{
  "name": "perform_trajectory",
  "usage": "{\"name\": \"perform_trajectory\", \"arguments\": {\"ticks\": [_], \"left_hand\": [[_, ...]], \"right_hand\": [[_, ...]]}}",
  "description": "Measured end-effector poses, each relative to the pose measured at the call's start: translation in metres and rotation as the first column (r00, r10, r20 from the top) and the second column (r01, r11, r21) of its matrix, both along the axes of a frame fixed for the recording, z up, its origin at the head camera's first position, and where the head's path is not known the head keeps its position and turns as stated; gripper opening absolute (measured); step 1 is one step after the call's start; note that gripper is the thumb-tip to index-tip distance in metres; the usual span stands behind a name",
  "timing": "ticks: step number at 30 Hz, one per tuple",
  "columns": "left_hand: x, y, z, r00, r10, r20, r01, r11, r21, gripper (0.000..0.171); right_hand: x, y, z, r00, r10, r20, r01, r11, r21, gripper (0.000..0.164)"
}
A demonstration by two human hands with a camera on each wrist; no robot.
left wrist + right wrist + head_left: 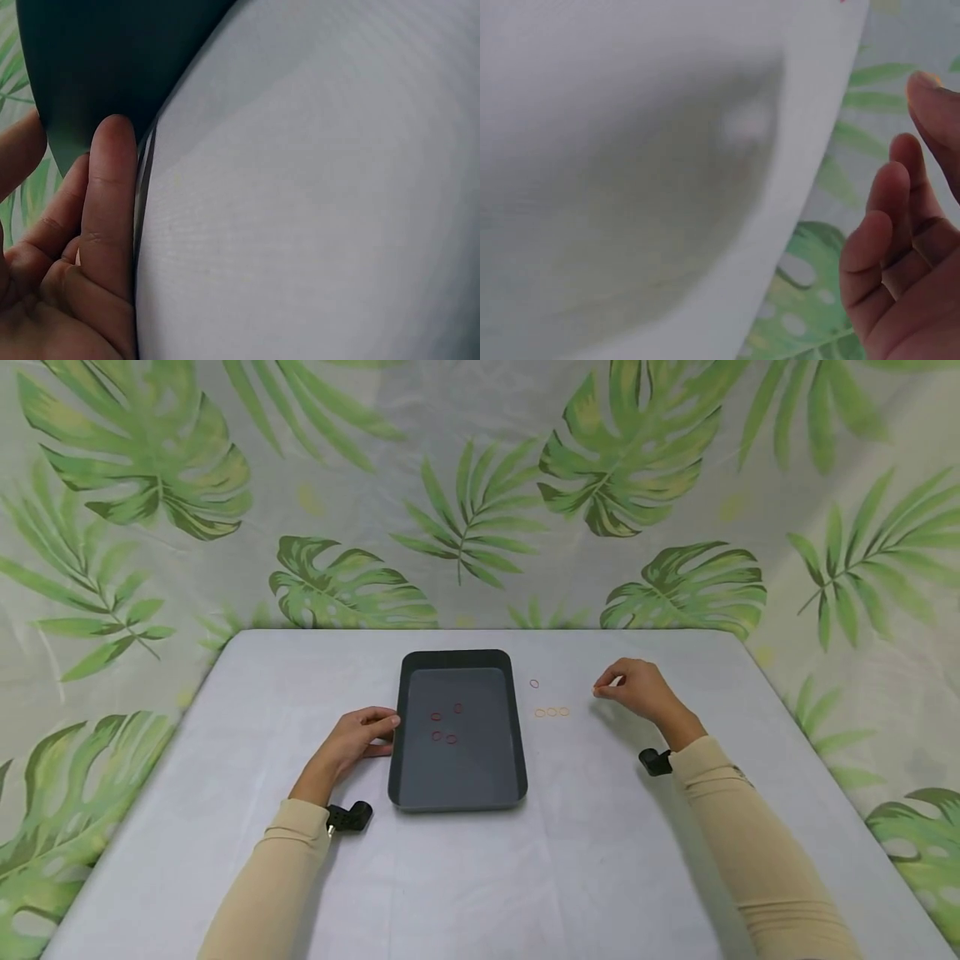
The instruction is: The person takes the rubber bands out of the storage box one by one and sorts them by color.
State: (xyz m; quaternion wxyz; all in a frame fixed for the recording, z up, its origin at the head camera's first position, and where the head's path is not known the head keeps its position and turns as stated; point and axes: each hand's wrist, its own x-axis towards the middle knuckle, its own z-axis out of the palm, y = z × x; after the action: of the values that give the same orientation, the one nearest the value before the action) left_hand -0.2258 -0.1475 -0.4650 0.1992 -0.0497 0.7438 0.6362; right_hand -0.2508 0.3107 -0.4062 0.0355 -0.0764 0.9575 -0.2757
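My left hand [352,739] holds the left side of a dark grey rectangular tray [459,785], thumb at the rim. In the left wrist view, its straight fingers [112,202] lie against the outer wall of the tray [112,60], low beside the tabletop. Several small red bands [451,739] lie on the tray's floor. To the right of the tray, my right hand [637,687] is raised above the table, thumb and forefinger pinched together on a small orange band [933,77], of which only a sliver shows. Its other fingers are loosely bent.
Three orange bands [552,712] lie in a row on the white tabletop between tray and right hand. One red band [534,683] lies just behind them. A leaf-patterned curtain [480,502] hangs behind the table. Each wrist wears a small black camera [655,762].
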Motion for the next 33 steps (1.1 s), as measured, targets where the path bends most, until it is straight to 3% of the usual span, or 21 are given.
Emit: {"name": "perform_trajectory", "arguments": {"ticks": [11, 33], "left_hand": [[-0.002, 0.002, -0.001, 1.0, -0.006, 0.0, 0.006, 1.0, 0.008, 0.046], [-0.001, -0.001, -0.001, 1.0, 0.004, 0.012, -0.005, 0.999, 0.032, 0.048]], "right_hand": [[0.001, 0.003, -0.02, 0.998, 0.039, 0.047, -0.038, 0.999, -0.026, 0.012], [-0.003, -0.005, -0.031, 0.993, 0.041, 0.113, -0.036, 0.998, -0.051, 0.014]]}}
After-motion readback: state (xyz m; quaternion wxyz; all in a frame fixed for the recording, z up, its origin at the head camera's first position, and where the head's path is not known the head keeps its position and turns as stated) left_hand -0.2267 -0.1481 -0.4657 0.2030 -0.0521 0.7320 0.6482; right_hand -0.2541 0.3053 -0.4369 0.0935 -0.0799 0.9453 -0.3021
